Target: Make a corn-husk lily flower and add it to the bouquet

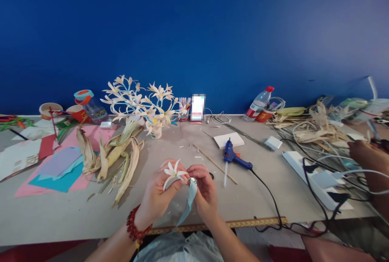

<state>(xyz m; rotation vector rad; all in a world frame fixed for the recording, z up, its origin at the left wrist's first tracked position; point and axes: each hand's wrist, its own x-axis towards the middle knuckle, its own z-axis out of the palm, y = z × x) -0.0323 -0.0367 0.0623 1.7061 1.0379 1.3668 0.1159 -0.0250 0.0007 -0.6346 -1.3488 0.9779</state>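
Note:
My left hand (158,195), with a red bead bracelet at the wrist, pinches a small cream husk flower (174,171) just above the grey table (60,213). My right hand (204,187) meets it at the flower's base and grips a strip of pale blue tape (187,203) that hangs down toward my lap. Both hands are close together near the table's front edge.
Corn husks (115,156) and coloured paper sheets (57,167) lie to the left. A bouquet of husk flowers (139,104) stands behind. A blue glue gun (235,157) with a black cord, a power strip (316,177), a bottle (258,104) and another person's hand (364,152) are on the right.

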